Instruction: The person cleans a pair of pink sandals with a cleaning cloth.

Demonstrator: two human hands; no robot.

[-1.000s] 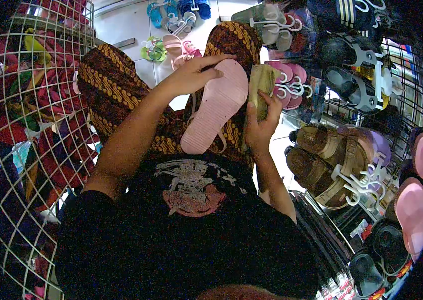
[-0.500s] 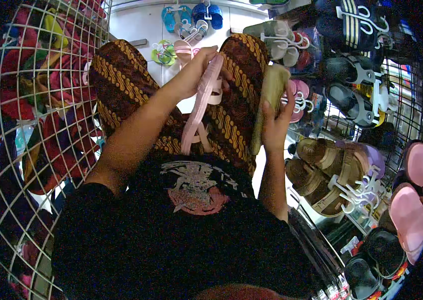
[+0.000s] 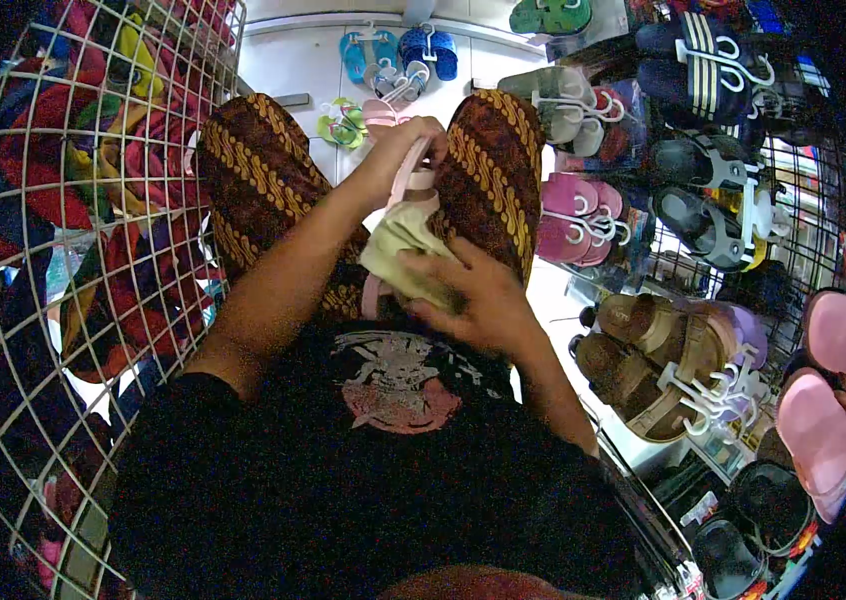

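Note:
My left hand (image 3: 405,150) is closed around the toe end of a pale pink sandal (image 3: 372,298), which stands edge-on above my lap. A pale yellow-green cloth (image 3: 398,238) lies over the sandal's middle and hides much of it. My right hand (image 3: 473,295) grips this cloth and presses it against the sandal, fingers bent over the fabric. Beneath both hands are my knees in brown batik-patterned trousers (image 3: 493,150).
A white wire grid (image 3: 33,185) with colourful goods behind it rises on the left. Along the right hang several pairs of sandals, among them brown sandals (image 3: 633,345), pink slippers (image 3: 583,220) and black striped slides (image 3: 703,65). Blue slippers (image 3: 429,52) lie on the pale floor ahead.
My right hand has brought the cloth leftward from beside my right knee onto the sandal. The sandal stays in my left hand, now partly covered. The view has shifted slightly.

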